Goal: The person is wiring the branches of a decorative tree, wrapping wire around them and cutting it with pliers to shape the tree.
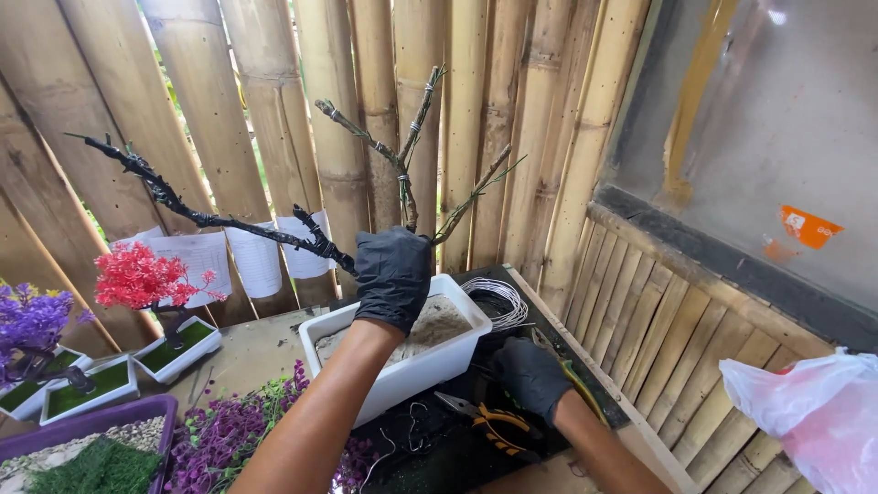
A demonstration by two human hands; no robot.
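Now the bare wire-wrapped tree [366, 146], dark and branching, was gripped at its trunk by the closed left hand [391, 274] above the white planter [412, 370]; beside that planter, the right hand [530, 375] was curled, its hold unclear.

We cannot see the trunk below our left hand [393, 277]: the glove covers the part it grips, and where the wired branch tree [402, 174] meets the sand in the white planter [413, 366] is hidden behind the hand and forearm. Below and right of that grip, our right hand [532, 375] hides whatever its fingers touch. The purple tray [137, 407], the pink bag [809, 412] and both forearms are cut off by the edges.
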